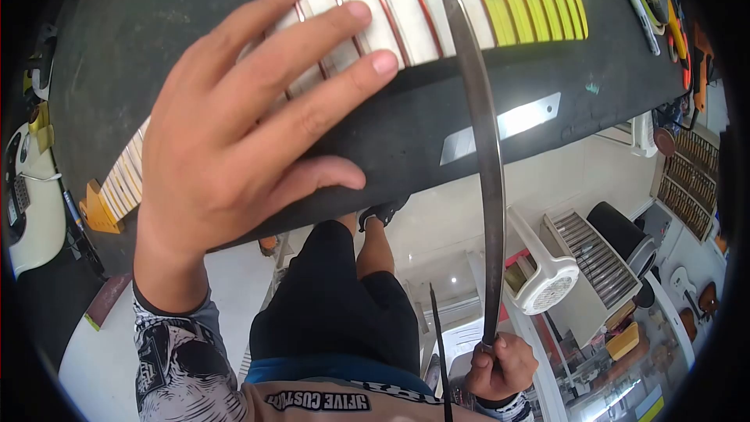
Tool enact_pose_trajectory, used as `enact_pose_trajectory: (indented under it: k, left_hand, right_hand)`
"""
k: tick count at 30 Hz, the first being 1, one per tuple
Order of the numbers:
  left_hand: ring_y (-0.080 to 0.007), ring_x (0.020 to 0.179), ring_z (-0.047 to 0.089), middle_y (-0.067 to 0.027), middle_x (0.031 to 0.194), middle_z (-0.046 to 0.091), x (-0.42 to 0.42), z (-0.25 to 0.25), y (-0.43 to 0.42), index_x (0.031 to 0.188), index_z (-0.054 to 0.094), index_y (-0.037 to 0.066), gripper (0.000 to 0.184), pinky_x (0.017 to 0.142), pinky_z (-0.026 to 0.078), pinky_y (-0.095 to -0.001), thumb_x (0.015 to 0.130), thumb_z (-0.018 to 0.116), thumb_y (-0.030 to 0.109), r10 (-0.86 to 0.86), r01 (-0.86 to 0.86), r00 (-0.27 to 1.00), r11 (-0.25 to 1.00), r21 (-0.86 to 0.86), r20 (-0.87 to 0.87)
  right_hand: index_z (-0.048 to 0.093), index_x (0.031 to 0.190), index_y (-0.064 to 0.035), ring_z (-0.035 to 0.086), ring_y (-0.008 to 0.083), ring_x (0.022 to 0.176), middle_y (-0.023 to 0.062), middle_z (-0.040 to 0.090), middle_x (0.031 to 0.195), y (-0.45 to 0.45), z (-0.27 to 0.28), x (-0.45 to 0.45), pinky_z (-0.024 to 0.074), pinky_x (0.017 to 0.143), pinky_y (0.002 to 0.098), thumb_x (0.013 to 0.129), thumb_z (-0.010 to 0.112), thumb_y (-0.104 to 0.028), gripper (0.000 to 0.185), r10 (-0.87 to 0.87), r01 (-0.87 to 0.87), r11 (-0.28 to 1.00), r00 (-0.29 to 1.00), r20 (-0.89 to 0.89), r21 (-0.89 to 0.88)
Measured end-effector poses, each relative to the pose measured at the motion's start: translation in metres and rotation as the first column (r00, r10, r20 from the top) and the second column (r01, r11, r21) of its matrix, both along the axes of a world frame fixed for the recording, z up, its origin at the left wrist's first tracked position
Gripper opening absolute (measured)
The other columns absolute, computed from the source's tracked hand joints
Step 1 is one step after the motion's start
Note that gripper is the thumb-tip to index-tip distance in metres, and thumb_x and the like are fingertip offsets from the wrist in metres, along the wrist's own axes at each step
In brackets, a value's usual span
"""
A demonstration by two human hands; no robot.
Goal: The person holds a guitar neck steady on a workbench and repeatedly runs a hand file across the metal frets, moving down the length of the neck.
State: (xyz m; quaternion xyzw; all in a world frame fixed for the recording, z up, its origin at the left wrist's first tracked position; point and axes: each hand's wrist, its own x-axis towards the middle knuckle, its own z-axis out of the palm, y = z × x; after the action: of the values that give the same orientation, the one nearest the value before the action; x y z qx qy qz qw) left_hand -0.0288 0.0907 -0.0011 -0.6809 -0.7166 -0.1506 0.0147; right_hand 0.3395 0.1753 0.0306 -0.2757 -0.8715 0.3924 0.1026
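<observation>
A guitar neck (428, 17) lies across the dark work surface, its fretboard covered in white and yellow-green tape with reddish strips showing between. My left hand (242, 109) rests palm down on the white-taped part, fingers spread and thumb apart. In my right hand (504, 367), at the lower right, is the handle end of a long grey metal file (486, 125). The file looks bowed in this wide view, and its far end overlaps the taped fretboard. Whether it touches the frets I cannot tell. The grip itself is mostly hidden by my fingers.
A shiny metal plate (500, 129) lies near the edge of the dark work surface (391, 129). Markers (642, 19) and other tools lie at the upper right. Below stand a white appliance (543, 285) and a slatted unit (590, 258). A thin dark rod-like thing (438, 336) crosses near my body.
</observation>
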Motion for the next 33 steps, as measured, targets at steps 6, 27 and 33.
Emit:
enact_pose_trajectory:
  k: [6, 27, 33]
  left_hand:
    - [-0.0391, 0.115, 0.057, -0.0156, 0.126, 0.061, 0.009, 0.003, 0.004, 0.120, 0.067, 0.009, 0.069, 0.096, 0.048, -0.0446, 0.065, 0.072, 0.050, 0.012, -0.012, 0.996, 1.000, 0.001, -0.083]
    - [-0.0365, 0.118, 0.056, -0.0107, 0.126, 0.061, 0.008, 0.001, 0.000, 0.120, 0.068, 0.014, 0.067, 0.095, 0.049, -0.0431, 0.064, 0.071, 0.051, 0.048, -0.047, 0.997, 0.999, 0.027, -0.068]
    - [-0.0367, 0.119, 0.056, -0.0100, 0.126, 0.062, 0.007, -0.003, -0.002, 0.120, 0.068, 0.016, 0.066, 0.096, 0.049, -0.0434, 0.064, 0.071, 0.053, 0.046, -0.044, 0.996, 0.999, 0.026, -0.070]
  right_hand:
    - [0.055, 0.126, -0.0061, 0.055, 0.0200, 0.050, 0.0109, 0.061, 0.067, -0.011, -0.006, 0.008, 0.0432, 0.048, 0.0284, 0.084, 0.060, -0.004, 0.042, 0.033, -0.034, 0.996, 0.999, 0.011, 0.084]
    - [0.058, 0.121, -0.0028, 0.060, 0.0254, 0.056, 0.0146, 0.064, 0.072, -0.012, -0.010, 0.016, 0.0489, 0.053, 0.0312, 0.080, 0.061, -0.001, 0.041, 0.116, -0.118, 0.992, 0.992, 0.044, 0.051]
    - [0.060, 0.120, -0.0026, 0.062, 0.0244, 0.059, 0.0135, 0.065, 0.076, 0.005, -0.015, -0.031, 0.0500, 0.052, 0.0312, 0.070, 0.066, 0.006, 0.051, 0.147, -0.148, 0.984, 0.989, 0.019, 0.101]
